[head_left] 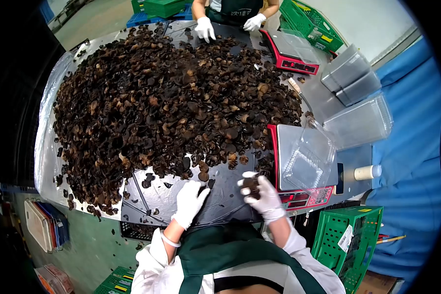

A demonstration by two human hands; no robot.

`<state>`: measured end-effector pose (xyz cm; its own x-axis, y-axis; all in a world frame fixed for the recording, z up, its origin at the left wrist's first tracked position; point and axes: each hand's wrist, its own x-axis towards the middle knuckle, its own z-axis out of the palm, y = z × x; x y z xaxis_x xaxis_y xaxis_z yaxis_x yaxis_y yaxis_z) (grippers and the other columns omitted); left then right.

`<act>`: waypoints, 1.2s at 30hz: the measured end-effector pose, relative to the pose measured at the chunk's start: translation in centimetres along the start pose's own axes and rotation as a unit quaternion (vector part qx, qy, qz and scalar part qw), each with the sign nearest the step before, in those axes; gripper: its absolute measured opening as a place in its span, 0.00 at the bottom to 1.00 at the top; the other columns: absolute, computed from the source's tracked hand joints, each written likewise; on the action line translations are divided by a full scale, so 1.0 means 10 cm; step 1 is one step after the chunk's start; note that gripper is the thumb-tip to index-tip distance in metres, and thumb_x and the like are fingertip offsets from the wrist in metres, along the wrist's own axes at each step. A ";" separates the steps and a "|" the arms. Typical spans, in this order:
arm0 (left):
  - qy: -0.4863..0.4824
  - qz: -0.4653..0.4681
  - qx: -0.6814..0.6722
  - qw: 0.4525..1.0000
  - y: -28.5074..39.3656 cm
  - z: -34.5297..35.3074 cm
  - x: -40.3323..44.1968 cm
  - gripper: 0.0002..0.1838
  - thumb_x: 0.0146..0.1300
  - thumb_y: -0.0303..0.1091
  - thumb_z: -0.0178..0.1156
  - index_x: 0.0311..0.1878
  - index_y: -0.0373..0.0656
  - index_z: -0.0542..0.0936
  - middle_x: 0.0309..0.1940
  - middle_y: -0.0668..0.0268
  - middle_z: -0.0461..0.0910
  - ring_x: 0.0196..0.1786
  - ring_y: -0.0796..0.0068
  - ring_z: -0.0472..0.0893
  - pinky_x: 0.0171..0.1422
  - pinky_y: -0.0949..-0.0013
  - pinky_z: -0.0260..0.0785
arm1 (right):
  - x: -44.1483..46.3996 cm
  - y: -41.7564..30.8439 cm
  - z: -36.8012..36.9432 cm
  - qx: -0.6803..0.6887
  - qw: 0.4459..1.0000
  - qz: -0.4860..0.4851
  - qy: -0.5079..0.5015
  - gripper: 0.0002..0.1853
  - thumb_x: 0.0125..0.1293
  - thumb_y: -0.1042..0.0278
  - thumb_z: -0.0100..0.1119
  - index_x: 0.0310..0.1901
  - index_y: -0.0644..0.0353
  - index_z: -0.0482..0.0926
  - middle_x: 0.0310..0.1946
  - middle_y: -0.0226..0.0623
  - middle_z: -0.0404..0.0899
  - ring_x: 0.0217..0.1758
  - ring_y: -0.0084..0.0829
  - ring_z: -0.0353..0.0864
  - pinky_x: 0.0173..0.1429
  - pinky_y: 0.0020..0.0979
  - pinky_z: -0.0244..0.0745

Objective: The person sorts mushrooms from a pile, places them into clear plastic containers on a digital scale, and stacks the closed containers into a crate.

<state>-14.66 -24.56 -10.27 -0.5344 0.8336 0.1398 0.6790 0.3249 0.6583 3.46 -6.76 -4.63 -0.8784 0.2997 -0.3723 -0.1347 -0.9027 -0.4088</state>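
A broad heap of dark brown wood ear mushrooms (171, 103) covers most of the table. My right hand (267, 200), in a white glove, has its fingers curled around a few wood ears (251, 185), close to the left side of a red scale (299, 161). On the scale's plate rests a clear plastic box (308, 169). My left hand (188, 202), also gloved, is at the heap's near edge with thumb and fingers apart. Its fingertips are by some loose pieces, and I see nothing held in it.
Across the table stands a person with white-gloved hands (205, 29) beside the heap, near a second red scale (294, 51). Stacked clear boxes (350, 73) line the right side, with a white bottle (367, 172) nearer me. A green crate (348, 240) stands below right.
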 end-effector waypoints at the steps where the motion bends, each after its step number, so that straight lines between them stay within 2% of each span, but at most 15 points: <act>1: 0.033 0.029 0.039 0.998 0.00 0.09 0.02 0.20 0.54 0.44 0.67 0.46 0.42 0.78 0.34 0.60 0.75 0.38 0.59 0.76 0.41 0.59 0.70 | -0.15 -0.19 0.14 -0.072 0.993 -0.077 0.047 0.24 0.72 0.52 0.50 0.61 0.60 0.71 0.48 0.44 0.79 0.40 0.28 0.79 0.31 0.25 0.71; 2: 0.025 0.030 0.069 0.997 0.06 0.12 0.07 0.23 0.53 0.44 0.67 0.47 0.41 0.76 0.37 0.59 0.75 0.41 0.58 0.75 0.43 0.59 0.70 | -0.30 -0.38 0.25 -0.144 0.973 -0.153 0.091 0.22 0.71 0.54 0.52 0.60 0.61 0.72 0.46 0.44 0.79 0.38 0.27 0.79 0.31 0.24 0.71; 4: 0.019 0.069 0.072 0.995 0.13 0.18 0.18 0.23 0.53 0.43 0.67 0.49 0.41 0.75 0.38 0.58 0.75 0.41 0.57 0.75 0.43 0.58 0.70 | -0.50 -0.73 0.23 -0.352 0.859 -0.290 0.232 0.18 0.71 0.60 0.53 0.55 0.62 0.74 0.41 0.39 0.80 0.35 0.24 0.78 0.32 0.23 0.72; 6: 0.002 0.137 0.054 0.989 0.11 0.35 0.26 0.17 0.54 0.37 0.64 0.47 0.43 0.76 0.37 0.60 0.75 0.40 0.59 0.75 0.41 0.60 0.69 | -0.62 -1.01 0.26 -0.470 0.744 -0.337 0.335 0.13 0.70 0.66 0.52 0.52 0.61 0.76 0.40 0.35 0.80 0.34 0.22 0.78 0.34 0.22 0.72; 9: -0.021 0.196 0.066 0.978 0.06 0.44 0.26 0.04 0.57 0.32 0.57 0.37 0.47 0.77 0.32 0.64 0.72 0.36 0.63 0.73 0.37 0.61 0.66 | -0.75 -1.29 -0.19 -0.539 0.675 -0.352 0.361 0.10 0.67 0.72 0.55 0.48 0.61 0.79 0.40 0.32 0.80 0.37 0.22 0.78 0.43 0.24 0.74; 10: -0.051 0.194 0.073 0.977 0.03 0.40 0.23 0.06 0.58 0.34 0.59 0.37 0.46 0.78 0.33 0.63 0.72 0.37 0.62 0.73 0.39 0.61 0.66 | -0.75 -1.31 -0.21 -0.630 0.585 -0.366 0.356 0.11 0.64 0.73 0.59 0.49 0.61 0.79 0.43 0.34 0.80 0.45 0.27 0.79 0.52 0.28 0.73; 13: -0.127 0.189 0.103 0.968 -0.02 0.14 0.04 0.10 0.58 0.43 0.61 0.35 0.47 0.77 0.34 0.62 0.72 0.40 0.62 0.74 0.43 0.60 0.68 | -0.75 -1.23 -0.10 -0.741 0.377 -0.409 0.377 0.16 0.59 0.71 0.65 0.49 0.61 0.79 0.48 0.39 0.79 0.52 0.36 0.77 0.59 0.34 0.69; 16: -0.177 0.195 0.137 0.955 -0.08 -0.11 -0.28 0.12 0.58 0.45 0.61 0.35 0.47 0.77 0.36 0.62 0.72 0.42 0.61 0.74 0.46 0.60 0.68 | -0.49 -0.93 0.39 -0.714 0.441 -0.432 0.330 0.15 0.54 0.73 0.68 0.45 0.59 0.81 0.42 0.37 0.80 0.48 0.37 0.78 0.57 0.34 0.70; 18: -0.225 0.164 0.120 0.953 -0.08 -0.26 -0.49 0.12 0.58 0.45 0.61 0.36 0.47 0.77 0.38 0.62 0.72 0.44 0.61 0.74 0.47 0.60 0.68 | -0.15 -0.69 0.48 -0.779 0.375 -0.443 0.239 0.09 0.57 0.75 0.65 0.40 0.61 0.82 0.37 0.37 0.81 0.42 0.35 0.80 0.51 0.30 0.72; 20: -0.195 0.158 0.134 0.959 -0.16 -0.35 -0.70 0.09 0.56 0.41 0.62 0.35 0.48 0.77 0.35 0.64 0.72 0.41 0.63 0.74 0.44 0.61 0.67 | 0.20 -0.46 0.48 -0.780 0.409 -0.453 0.141 0.12 0.52 0.72 0.69 0.40 0.56 0.82 0.34 0.33 0.79 0.38 0.36 0.78 0.47 0.34 0.72; 22: -0.194 0.115 0.166 0.960 -0.28 -0.50 -0.89 0.08 0.55 0.40 0.62 0.34 0.48 0.77 0.33 0.64 0.73 0.40 0.63 0.75 0.43 0.60 0.67 | 0.53 -0.26 0.33 -0.753 0.513 -0.381 0.159 0.10 0.53 0.69 0.69 0.38 0.55 0.81 0.29 0.33 0.76 0.34 0.33 0.77 0.41 0.33 0.73; 24: -0.164 0.077 0.170 0.969 -0.43 -0.70 -1.09 0.07 0.55 0.39 0.62 0.33 0.48 0.78 0.34 0.63 0.74 0.40 0.61 0.76 0.42 0.59 0.68 | 0.89 -0.19 -0.06 -0.756 0.541 -0.319 0.187 0.10 0.55 0.66 0.68 0.38 0.54 0.80 0.25 0.32 0.73 0.31 0.32 0.76 0.37 0.32 0.73; 28: -0.138 -0.089 0.116 0.980 -0.68 -1.05 -1.35 0.09 0.54 0.40 0.65 0.30 0.45 0.79 0.29 0.61 0.76 0.38 0.58 0.78 0.42 0.58 0.71 | 1.13 -0.03 -0.33 -0.795 0.532 -0.226 0.187 0.13 0.54 0.57 0.69 0.35 0.53 0.77 0.26 0.33 0.75 0.29 0.35 0.77 0.36 0.34 0.72; 32: 0.033 -0.114 0.055 0.991 -0.57 -1.06 -1.24 0.07 0.57 0.34 0.65 0.31 0.42 0.79 0.29 0.60 0.77 0.36 0.57 0.78 0.41 0.59 0.71 | 0.93 0.09 -0.37 -0.797 0.552 -0.212 0.120 0.12 0.56 0.59 0.67 0.37 0.52 0.75 0.31 0.34 0.74 0.34 0.38 0.79 0.40 0.35 0.74; 36: 0.029 -0.085 -0.056 0.994 -0.35 -0.86 -0.90 0.05 0.59 0.31 0.62 0.36 0.42 0.81 0.33 0.59 0.80 0.38 0.58 0.80 0.46 0.63 0.72 | 0.98 0.11 -0.23 -0.783 0.552 -0.250 0.140 0.16 0.56 0.59 0.67 0.45 0.50 0.76 0.35 0.36 0.74 0.38 0.39 0.79 0.42 0.36 0.75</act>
<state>-16.57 -37.02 -7.42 -0.6677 0.7421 0.0596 0.5175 0.4051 0.7537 -4.22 -4.16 -10.61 -0.7759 0.6246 0.0889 0.4259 0.6226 -0.6565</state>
